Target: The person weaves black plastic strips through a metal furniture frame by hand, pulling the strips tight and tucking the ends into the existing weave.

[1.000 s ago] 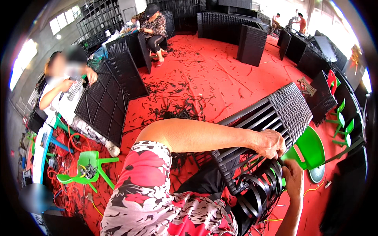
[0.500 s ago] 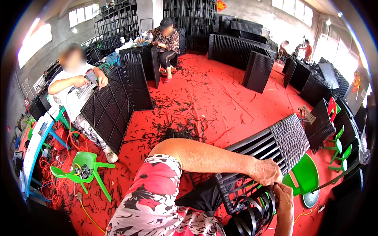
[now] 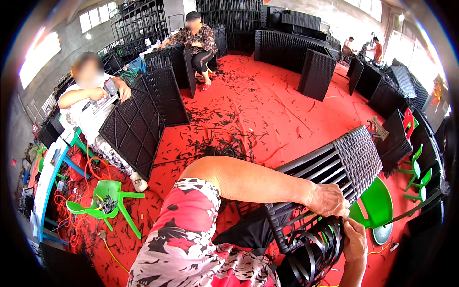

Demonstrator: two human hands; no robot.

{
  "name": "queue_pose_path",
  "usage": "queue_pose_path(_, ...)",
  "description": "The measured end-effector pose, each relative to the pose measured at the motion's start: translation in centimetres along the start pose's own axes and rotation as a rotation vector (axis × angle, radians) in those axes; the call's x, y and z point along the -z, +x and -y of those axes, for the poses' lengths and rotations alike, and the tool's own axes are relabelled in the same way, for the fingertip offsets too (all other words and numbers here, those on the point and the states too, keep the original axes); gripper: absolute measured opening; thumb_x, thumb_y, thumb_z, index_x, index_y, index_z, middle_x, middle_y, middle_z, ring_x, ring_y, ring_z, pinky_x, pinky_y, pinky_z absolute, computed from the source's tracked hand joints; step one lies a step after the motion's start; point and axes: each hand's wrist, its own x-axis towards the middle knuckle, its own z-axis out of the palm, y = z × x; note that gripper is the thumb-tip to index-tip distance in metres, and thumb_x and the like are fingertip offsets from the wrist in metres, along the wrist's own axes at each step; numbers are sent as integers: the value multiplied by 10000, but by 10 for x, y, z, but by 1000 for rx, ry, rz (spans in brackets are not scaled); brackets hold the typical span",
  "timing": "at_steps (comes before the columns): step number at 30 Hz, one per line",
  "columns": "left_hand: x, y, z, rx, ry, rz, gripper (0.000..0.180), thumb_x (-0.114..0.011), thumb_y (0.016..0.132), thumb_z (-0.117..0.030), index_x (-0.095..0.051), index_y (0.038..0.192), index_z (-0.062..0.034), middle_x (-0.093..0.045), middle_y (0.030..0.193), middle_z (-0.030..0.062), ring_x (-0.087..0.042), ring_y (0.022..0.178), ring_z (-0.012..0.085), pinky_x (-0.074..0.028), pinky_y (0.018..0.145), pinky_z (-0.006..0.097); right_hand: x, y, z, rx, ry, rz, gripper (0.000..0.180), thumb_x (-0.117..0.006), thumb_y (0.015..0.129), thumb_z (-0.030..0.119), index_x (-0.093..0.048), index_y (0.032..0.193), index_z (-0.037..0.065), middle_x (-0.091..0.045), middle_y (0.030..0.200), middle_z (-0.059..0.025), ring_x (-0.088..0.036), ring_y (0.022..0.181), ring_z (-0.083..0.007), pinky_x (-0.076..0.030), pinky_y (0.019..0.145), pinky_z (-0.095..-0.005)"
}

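Note:
A black frame (image 3: pixel 306 167) slants before me, one end woven in a tight pattern (image 3: pixel 358 162) and the rest bare parallel bars. My left hand (image 3: pixel 330 201) reaches across its side, fingers closed at the frame's edge. Just below it, my right hand (image 3: pixel 355 235) is closed too, with thumb and fingertips pinched together. Both seem to grip a black flat weaving strip (image 3: pixel 338 229) at the frame, though the fingers cover most of it. Loops of loose black strips (image 3: pixel 306 253) curl beneath the hands, over my lap.
Right of the frame stands a green chair (image 3: pixel 380 203); another green chair (image 3: pixel 103 196), holding black scraps, is at left. Offcuts litter the red floor (image 3: pixel 267 110). A person (image 3: pixel 88 95) at left holds a power tool against a black woven panel (image 3: pixel 131 122). Another person (image 3: pixel 198 40) sits farther back.
The whole view has shifted slightly. My hands have moved a little along the frame's edge, the right hand slightly lower. The seated person farther back now reaches an arm out to the side.

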Motion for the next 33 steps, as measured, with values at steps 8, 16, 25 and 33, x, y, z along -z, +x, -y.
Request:
queue_pose_path(8,1,-3,-10,3,138,-32,161,-487,802,-145,-559,810,-1,-579,749,155,-619,617,284,-489,521,389,13,2,-5,-33,-200,2,188,-560,806,70,-598,919,-75,-612,694,-34,-546,565,-78,-416,535,-209)
queue_pose_path(16,12,2,-17,59,166,77,159,-536,764,-134,-566,809,16,-618,775,188,-644,719,309,-512,624,388,73,-26,-26,68,-551,79,215,-614,814,204,-607,837,-9,-631,696,-55,-550,535,-104,-412,476,-261)
queue_pose_path(25,9,2,-13,-6,166,-2,133,-542,744,-106,-539,788,19,-580,680,160,-620,597,277,-491,488,373,46,23,-47,55,-92,-165,158,-597,839,127,-608,938,4,-650,801,-52,-597,642,-117,-466,554,-236)
queue_pose_path(33,7,0,-11,36,111,-16,152,-564,756,-144,-554,803,0,-582,712,133,-622,620,272,-499,532,371,-16,33,-60,216,-77,-81,290,-683,747,98,-587,1000,-4,-654,867,-68,-605,702,-141,-491,628,-304)
